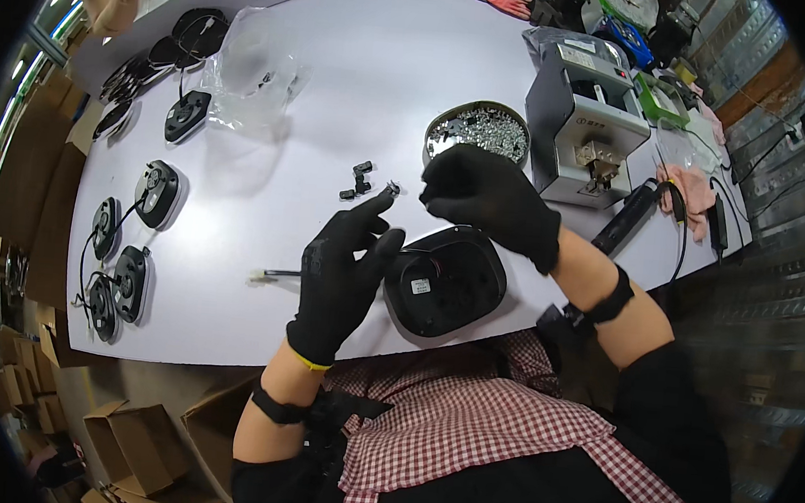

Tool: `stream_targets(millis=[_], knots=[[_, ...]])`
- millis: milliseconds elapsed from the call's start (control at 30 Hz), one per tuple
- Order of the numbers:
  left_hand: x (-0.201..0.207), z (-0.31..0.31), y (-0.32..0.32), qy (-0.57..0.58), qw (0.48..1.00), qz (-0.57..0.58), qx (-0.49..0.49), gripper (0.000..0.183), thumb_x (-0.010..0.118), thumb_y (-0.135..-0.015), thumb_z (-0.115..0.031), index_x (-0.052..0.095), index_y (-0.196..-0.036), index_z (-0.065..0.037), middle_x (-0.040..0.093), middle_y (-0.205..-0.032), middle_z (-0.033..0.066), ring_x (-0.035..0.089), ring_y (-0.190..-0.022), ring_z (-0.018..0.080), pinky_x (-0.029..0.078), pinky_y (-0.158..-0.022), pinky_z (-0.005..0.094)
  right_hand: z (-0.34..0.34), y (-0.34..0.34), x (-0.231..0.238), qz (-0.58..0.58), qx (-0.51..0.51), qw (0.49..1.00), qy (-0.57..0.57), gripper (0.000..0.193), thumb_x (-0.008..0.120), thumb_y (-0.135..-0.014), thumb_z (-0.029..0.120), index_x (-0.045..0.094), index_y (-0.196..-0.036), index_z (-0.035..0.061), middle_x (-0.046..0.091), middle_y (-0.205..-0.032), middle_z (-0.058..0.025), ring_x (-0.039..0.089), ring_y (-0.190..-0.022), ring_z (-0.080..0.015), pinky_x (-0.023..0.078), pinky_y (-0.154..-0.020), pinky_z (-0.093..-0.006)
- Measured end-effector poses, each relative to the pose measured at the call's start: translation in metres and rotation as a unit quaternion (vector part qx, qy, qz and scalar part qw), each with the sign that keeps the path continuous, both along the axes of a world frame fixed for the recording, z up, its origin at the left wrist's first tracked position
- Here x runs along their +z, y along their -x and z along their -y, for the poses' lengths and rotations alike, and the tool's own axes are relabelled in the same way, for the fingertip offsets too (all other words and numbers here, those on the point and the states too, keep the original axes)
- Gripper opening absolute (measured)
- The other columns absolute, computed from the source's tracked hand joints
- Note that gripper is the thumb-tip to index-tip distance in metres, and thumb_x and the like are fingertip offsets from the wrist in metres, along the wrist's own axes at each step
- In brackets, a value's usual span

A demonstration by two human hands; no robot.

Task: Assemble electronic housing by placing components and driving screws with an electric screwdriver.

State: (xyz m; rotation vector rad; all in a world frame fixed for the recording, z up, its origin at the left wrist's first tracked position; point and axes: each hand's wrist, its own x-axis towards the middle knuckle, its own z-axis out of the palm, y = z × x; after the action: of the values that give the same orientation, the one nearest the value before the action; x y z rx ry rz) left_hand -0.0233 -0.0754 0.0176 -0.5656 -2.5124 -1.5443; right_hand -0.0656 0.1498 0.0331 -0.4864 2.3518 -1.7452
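Observation:
Both my hands wear black gloves. My left hand (336, 279) is over the near table, its thumb and index finger spread apart. At its index fingertip is a small shiny metal piece (393, 188); whether it is touched or lies on the table I cannot tell. My right hand (487, 200) is curled with fingers together in front of a round tin (427, 149) of small silver parts; anything in its grip is hidden. Between and below my hands lies a rounded black plastic housing (451, 298), with a white label and a wire inside. Small black parts (359, 182) lie beyond my left hand.
Cable ends (278, 275) show left of my left hand. Several black units with cables (156, 194) lie at the table's left, below a clear plastic bag (251, 74). A grey machine (587, 124) and a black handheld tool (625, 217) are at the right.

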Motion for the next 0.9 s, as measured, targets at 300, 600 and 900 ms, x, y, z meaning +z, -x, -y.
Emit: stream_targets(millis=[300,600,900], knots=[[0.027,-0.030,-0.004,-0.092,0.989,0.119,-0.005,0.013,0.066,-0.089,-0.007,0.068,-0.100,0.000,0.068,-0.085,0.0039,0.060,-0.071,0.0090,0.048,-0.065,0.0238,-0.001,-0.033,0.017,-0.021,-0.022,1.000,-0.007,0.023,0.071,-0.080,0.014,0.063,-0.099,0.0037,0.067,-0.086,-0.0071,0.065,-0.081,-0.0155,0.052,-0.077,-0.0302],[0.005,-0.015,-0.002,0.107,0.980,-0.161,-0.049,0.031,0.072,-0.083,-0.016,0.064,-0.110,-0.003,0.066,-0.091,0.0128,0.064,-0.086,0.0281,0.047,-0.084,0.0393,-0.016,-0.043,0.018,0.148,0.007,0.988,0.044,0.020,0.074,-0.078,0.006,0.064,-0.095,0.0005,0.068,-0.088,-0.0052,0.063,-0.082,-0.0111,0.051,-0.075,-0.0265],[0.009,0.003,-0.043,0.212,0.975,-0.066,-0.024,0.028,0.068,-0.084,-0.008,0.065,-0.112,-0.005,0.066,-0.092,0.0135,0.065,-0.076,0.0258,0.051,-0.066,0.0358,-0.003,-0.084,-0.004,0.045,-0.084,0.995,0.035,0.027,0.066,-0.087,0.012,0.061,-0.111,0.0000,0.066,-0.103,-0.0102,0.065,-0.093,-0.0151,0.053,-0.082,-0.0298]])
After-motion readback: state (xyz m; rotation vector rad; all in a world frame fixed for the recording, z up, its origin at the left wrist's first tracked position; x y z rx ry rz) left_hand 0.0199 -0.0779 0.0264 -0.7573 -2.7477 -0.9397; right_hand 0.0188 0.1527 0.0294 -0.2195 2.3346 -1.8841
